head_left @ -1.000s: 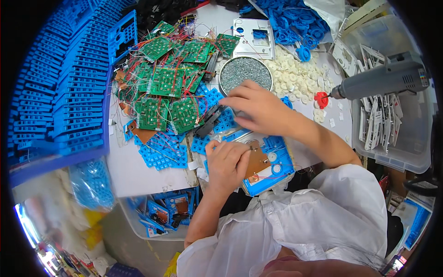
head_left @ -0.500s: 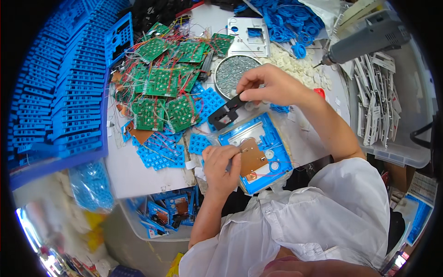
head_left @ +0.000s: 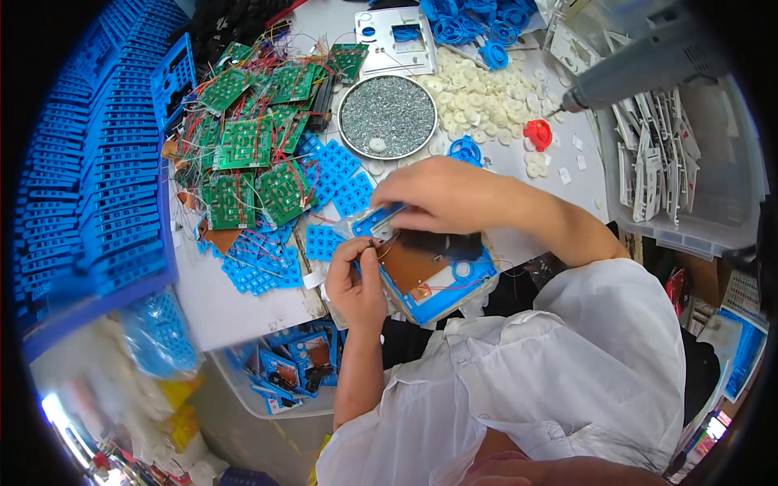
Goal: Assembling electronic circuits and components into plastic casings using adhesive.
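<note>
Boards (head_left: 245, 143) and screws (head_left: 387, 113) lie beyond the case (head_left: 450, 304) on the table (head_left: 243, 317). The right hand (head_left: 438, 196) hides part of it; whether those fingers grip, I cannot tell. The left hand (head_left: 356, 287) pinches a tiny dark piece (head_left: 371, 243). The case is blue, its brown panel (head_left: 409, 272) partly under a blurred black part (head_left: 444, 244).

1. Plastic housing (head_left: 442, 303) is bright blue, and the circuit board (head_left: 403, 271) on it is brown.
2. Plastic strip (head_left: 444, 244): black.
3. The piled circuit boards (head_left: 245, 144) are green, kinda speckled with pale dots.
4. Keypads (head_left: 326, 172) are blue too, sort of a grid pattern.
5. Screws (head_left: 387, 113) silvery grey, discs (head_left: 474, 93) creamy white.
6. Power screwdriver (head_left: 632, 77) is grey.
7. Stacked frames (head_left: 126, 174): blue, basically stripes.
8. Shirt's (head_left: 519, 373) plain white lol.
</note>
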A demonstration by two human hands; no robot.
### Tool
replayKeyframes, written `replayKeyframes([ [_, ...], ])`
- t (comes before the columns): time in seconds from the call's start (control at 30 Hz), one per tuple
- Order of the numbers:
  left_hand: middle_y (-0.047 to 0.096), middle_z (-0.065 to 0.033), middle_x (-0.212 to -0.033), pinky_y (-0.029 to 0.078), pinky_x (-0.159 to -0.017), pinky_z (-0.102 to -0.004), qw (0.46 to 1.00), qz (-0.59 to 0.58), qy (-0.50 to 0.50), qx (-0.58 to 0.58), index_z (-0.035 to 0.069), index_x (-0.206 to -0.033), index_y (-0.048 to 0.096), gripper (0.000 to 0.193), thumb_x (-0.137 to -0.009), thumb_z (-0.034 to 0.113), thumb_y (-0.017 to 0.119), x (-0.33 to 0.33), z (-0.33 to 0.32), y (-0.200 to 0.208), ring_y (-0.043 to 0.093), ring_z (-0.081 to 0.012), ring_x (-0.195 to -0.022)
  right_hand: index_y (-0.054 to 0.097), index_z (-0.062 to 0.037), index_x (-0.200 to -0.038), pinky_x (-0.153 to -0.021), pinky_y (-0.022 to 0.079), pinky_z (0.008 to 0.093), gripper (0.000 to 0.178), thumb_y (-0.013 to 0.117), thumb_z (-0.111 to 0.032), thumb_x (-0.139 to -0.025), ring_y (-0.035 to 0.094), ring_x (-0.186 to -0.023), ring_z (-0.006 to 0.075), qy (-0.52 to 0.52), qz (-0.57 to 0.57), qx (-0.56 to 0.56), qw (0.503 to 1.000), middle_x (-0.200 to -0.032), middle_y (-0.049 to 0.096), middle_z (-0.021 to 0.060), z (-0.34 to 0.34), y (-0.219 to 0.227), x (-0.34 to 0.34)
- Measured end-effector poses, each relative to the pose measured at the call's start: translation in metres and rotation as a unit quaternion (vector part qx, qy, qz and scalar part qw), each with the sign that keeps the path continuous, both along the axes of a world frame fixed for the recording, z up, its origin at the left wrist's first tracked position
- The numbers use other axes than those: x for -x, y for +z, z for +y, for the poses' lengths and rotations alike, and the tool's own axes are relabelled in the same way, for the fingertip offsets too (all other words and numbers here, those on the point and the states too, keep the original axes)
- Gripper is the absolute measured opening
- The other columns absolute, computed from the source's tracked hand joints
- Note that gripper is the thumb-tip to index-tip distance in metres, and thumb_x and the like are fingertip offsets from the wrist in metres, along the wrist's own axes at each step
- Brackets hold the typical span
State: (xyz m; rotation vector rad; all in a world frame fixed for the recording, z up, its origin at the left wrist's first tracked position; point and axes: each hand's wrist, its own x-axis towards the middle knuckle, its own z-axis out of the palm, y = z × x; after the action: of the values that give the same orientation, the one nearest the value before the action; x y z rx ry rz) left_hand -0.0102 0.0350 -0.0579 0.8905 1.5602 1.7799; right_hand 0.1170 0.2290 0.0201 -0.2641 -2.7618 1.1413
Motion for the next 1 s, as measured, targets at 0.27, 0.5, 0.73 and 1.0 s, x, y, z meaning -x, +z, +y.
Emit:
replayKeyframes([
  [0.27,0.069,-0.0115,-0.101,0.05,-0.078,-0.0275,0.999,0.044,-0.016,-0.002,-0.002,-0.102,0.066,0.008,-0.095,-0.004,0.064,-0.001,0.002,0.0,0.063,-0.0156,-0.087,0.06,-0.0066,-0.119,-0.095,0.05,0.0394,0.058,0.087,-0.022,-0.069,0.057,-0.106,0.0335,-0.159,-0.005,-0.123,0.98,-0.115,0.064,0.011,-0.049,0.01,-0.08],
  [0.5,0.069,-0.0106,-0.099,0.049,-0.066,-0.0253,0.969,0.237,-0.063,0.018,0.0,-0.1,0.071,0.012,-0.088,-0.004,0.071,0.011,0.011,0.029,0.061,-0.0139,-0.077,0.066,-0.0043,-0.118,-0.084,0.053,0.0412,0.053,0.086,-0.012,-0.069,0.062,-0.095,0.0321,-0.126,0.053,-0.028,0.99,-0.117,0.066,0.0121,-0.038,-0.006,-0.09],
  [0.73,0.067,-0.0083,-0.095,0.047,-0.062,-0.0255,0.953,0.282,-0.1,0.046,0.003,-0.096,0.073,0.013,-0.085,-0.003,0.073,0.021,0.018,0.044,0.059,-0.0139,-0.073,0.069,-0.0027,-0.113,-0.08,0.053,0.0411,0.043,0.081,-0.019,-0.075,0.065,-0.09,0.0328,-0.038,0.026,0.08,0.996,-0.108,0.068,0.0122,-0.025,0.006,-0.076],
  [1.0,0.067,-0.0074,-0.09,0.045,-0.063,-0.028,0.939,0.291,-0.165,0.078,0.004,-0.093,0.075,0.012,-0.083,-0.002,0.074,0.031,0.02,0.05,0.061,-0.0167,-0.075,0.068,-0.0051,-0.115,-0.079,0.054,0.0401,0.044,0.078,-0.023,-0.075,0.064,-0.096,0.0308,-0.04,0.028,-0.002,0.999,-0.1,0.066,0.0122,-0.023,-0.008,-0.058],
])
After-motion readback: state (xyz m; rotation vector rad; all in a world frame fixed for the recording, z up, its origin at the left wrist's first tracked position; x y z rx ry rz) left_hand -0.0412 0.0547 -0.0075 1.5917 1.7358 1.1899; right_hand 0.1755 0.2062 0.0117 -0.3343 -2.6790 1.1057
